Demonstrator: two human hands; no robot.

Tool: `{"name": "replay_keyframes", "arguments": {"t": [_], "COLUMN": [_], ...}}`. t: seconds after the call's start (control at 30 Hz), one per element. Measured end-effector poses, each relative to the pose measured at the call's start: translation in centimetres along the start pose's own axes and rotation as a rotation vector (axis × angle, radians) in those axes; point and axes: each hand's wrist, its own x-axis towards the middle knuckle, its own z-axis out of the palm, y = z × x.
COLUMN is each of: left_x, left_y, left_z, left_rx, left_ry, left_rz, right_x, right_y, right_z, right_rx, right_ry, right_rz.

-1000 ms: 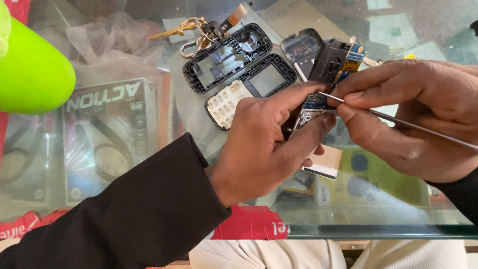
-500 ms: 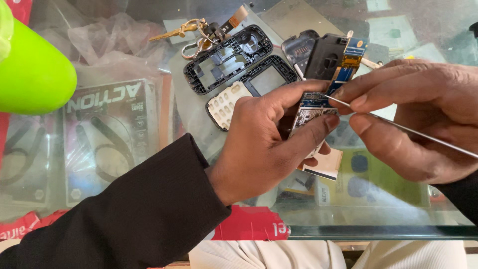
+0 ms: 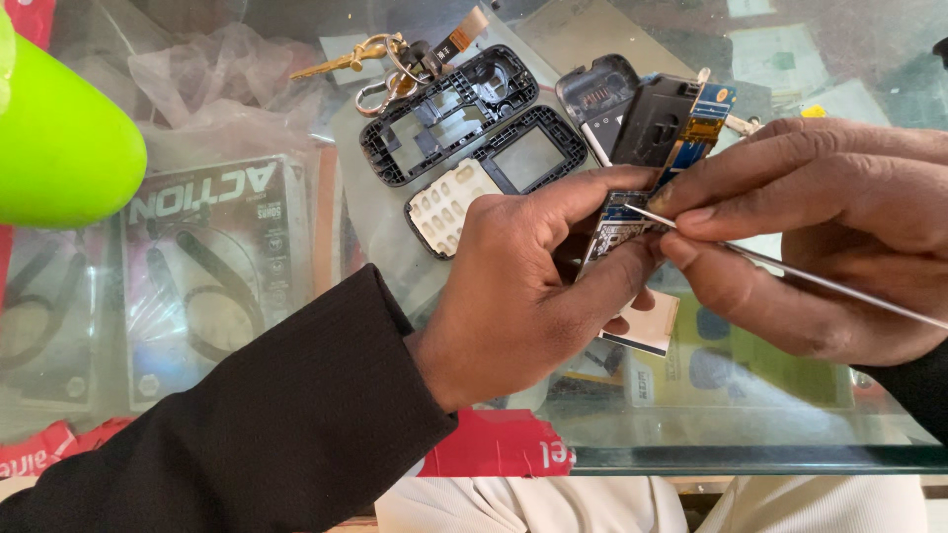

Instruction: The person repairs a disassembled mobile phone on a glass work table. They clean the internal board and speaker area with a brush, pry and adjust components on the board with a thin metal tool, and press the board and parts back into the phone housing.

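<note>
My left hand (image 3: 538,286), in a black sleeve, grips a phone circuit board (image 3: 652,148) with a black frame and a blue top end, tilted upright above the glass counter (image 3: 691,459). My right hand (image 3: 820,227) pinches a thin metal tool (image 3: 810,279) whose tip touches the board near my left thumb. The lower part of the board is hidden by my fingers. A small pale screen piece (image 3: 647,326) shows under my left fingers.
On the glass lie two black phone housing frames (image 3: 449,114), a white keypad mat (image 3: 444,205), a back cover (image 3: 597,89), a bunch of keys (image 3: 380,59) and crumpled clear plastic (image 3: 222,84). A bright green rounded object (image 3: 59,138) stands at the left. Packaged goods show beneath the glass.
The board has been raised and tilted a little more upright in my left hand. The tool tip stays on it, with small shifts of my right fingers.
</note>
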Motion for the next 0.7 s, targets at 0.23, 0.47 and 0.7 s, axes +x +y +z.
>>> {"name": "replay_keyframes", "arguments": {"t": [0.23,0.47,0.7], "left_x": [-0.1,0.0,0.0], "left_y": [0.0,-0.2,-0.2], "left_z": [0.0,0.0,0.0], "left_rx": [0.027,0.032,0.034], "left_ry": [0.01,0.015,0.019], "left_rz": [0.03,0.02,0.034], "right_x": [-0.1,-0.8,-1.3], "right_y": [-0.3,-0.6,-0.5], "right_z": [0.0,0.3,0.7], "right_rx": [-0.052,-0.005,0.017], "right_ry": [-0.015,0.014,0.047], "right_rz": [0.058,0.164,0.218]}}
